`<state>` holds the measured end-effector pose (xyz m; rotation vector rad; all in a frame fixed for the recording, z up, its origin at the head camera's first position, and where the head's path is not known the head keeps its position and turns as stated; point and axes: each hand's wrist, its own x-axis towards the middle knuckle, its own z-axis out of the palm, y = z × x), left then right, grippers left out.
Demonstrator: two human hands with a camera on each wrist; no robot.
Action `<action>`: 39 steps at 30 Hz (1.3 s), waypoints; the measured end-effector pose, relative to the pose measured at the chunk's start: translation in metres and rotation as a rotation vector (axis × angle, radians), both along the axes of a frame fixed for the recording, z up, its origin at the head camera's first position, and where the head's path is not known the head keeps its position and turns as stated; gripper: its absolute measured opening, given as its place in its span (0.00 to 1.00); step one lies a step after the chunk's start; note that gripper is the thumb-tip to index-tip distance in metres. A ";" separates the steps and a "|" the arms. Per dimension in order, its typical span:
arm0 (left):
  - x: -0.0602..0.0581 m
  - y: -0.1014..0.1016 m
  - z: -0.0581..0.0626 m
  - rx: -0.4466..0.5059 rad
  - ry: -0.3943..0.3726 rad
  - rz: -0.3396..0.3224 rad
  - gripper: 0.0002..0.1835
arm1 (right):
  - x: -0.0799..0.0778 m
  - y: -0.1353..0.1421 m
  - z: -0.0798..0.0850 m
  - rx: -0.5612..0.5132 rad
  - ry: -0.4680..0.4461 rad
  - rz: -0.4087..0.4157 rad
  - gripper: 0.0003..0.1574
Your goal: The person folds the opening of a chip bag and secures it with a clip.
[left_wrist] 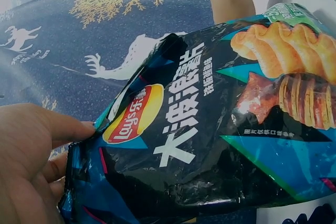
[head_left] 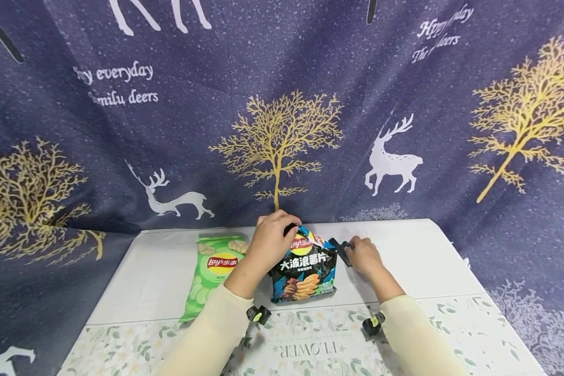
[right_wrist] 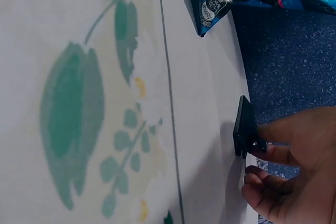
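Note:
My left hand (head_left: 273, 237) pinches the top left edge of a black and blue bag of Lay's potato chips (head_left: 303, 271), its thumb on the front face in the left wrist view. The bag stands tilted back, its printed front toward me and its top edge folded over. Off the bag's right side, my right hand (head_left: 364, 256) holds a small black clip (right_wrist: 244, 127) between thumb and fingers. In the head view the clip (head_left: 342, 251) lies close to the bag's upper right edge.
A green bag of Lay's chips (head_left: 216, 266) lies flat to the left, partly behind the left forearm. The white table (head_left: 418, 250) has a flower-print cover (head_left: 319, 334) along its front. A dark blue cloth (head_left: 282, 62) with deer and trees hangs behind.

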<state>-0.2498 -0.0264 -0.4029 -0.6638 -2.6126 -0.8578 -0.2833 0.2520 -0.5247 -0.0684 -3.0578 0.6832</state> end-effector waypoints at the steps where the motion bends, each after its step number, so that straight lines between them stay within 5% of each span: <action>1: 0.000 0.000 0.000 -0.001 0.001 -0.001 0.08 | 0.000 0.000 0.001 0.010 0.004 0.000 0.20; 10: -0.001 0.001 0.001 0.005 0.004 -0.003 0.08 | 0.002 -0.001 0.006 0.076 0.030 0.035 0.14; 39: 0.004 0.003 0.003 -0.001 0.008 -0.009 0.08 | 0.008 0.002 0.007 0.030 0.124 -0.011 0.11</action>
